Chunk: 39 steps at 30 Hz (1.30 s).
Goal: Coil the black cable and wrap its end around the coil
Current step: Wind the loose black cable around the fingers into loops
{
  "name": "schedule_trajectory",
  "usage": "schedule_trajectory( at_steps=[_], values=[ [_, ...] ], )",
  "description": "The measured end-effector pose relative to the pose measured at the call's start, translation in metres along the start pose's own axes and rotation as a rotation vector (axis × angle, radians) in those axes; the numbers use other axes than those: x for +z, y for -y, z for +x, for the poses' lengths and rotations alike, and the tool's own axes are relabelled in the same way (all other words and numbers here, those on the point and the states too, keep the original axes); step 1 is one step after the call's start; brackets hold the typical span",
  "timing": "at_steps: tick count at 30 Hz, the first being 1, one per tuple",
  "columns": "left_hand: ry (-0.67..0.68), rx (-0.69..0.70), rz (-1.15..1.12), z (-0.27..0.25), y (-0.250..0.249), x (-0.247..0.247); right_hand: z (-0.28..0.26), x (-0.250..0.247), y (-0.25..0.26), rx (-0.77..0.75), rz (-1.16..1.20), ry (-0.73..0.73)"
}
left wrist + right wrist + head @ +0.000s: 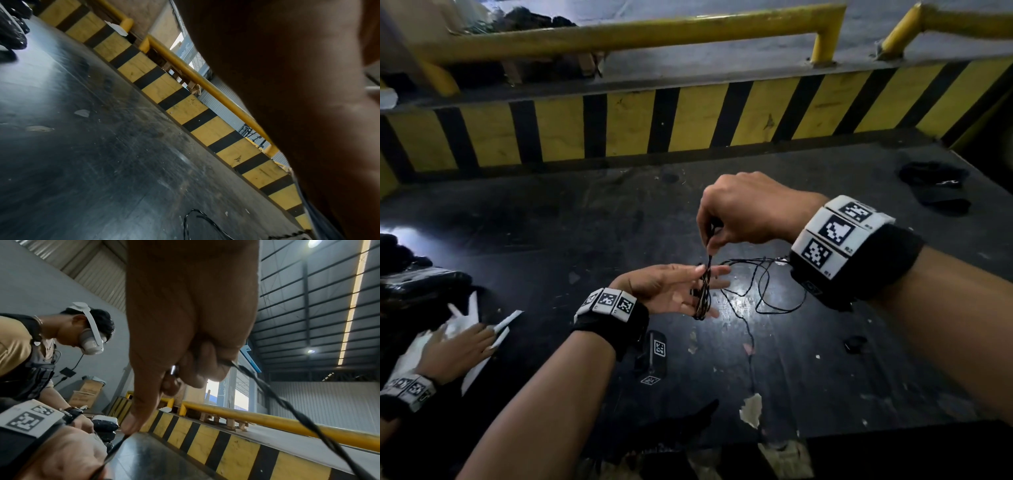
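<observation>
Black cable (704,287), thin and twisted, part-coiled: several loops are hung over the straightened, slightly spread fingers of the left hand (674,291), held palm up above the middle of the bench (551,219). One strand is pinched from above between thumb and curled fingers of the right hand (743,212). Slack (760,287) is seen trailing in loose loops on the bench just right of the coil, with one run leading toward the near edge. Coiling is judged roughly half done; remaining slack is not yet gathered, end not yet wrapped round the coil.
</observation>
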<state>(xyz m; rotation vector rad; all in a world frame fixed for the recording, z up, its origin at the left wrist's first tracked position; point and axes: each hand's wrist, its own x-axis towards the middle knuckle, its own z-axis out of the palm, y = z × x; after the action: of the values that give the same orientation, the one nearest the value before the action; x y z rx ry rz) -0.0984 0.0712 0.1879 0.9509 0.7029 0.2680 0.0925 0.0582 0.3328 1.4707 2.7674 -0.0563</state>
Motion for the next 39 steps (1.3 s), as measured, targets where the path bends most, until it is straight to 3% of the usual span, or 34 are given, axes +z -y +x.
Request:
schedule_trajectory(
  at_steps=[12, 21, 26, 32, 39],
  values=[
    [0.199, 0.012, -0.028, -0.005, -0.004, 0.011, 0.011, 0.019, -0.021, 0.082, 0.182, -0.103],
    [0.362, 0.130, -0.059, -0.014, -0.015, 0.021, 0.005, 0.087, -0.064, 0.106, 0.770, -0.046],
    [0.332, 0.224, -0.129, -0.014, -0.030, 0.027, -0.013, 0.148, -0.057, 0.220, 1.029, -0.043],
    [0.256, 0.282, -0.099, -0.009, -0.047, 0.021, -0.029, 0.187, -0.025, 0.154, 0.975, 0.017],
    [0.136, 0.272, -0.154, 0.003, -0.033, -0.005, -0.034, 0.181, 0.000, -0.022, 0.743, -0.003]
  ],
)
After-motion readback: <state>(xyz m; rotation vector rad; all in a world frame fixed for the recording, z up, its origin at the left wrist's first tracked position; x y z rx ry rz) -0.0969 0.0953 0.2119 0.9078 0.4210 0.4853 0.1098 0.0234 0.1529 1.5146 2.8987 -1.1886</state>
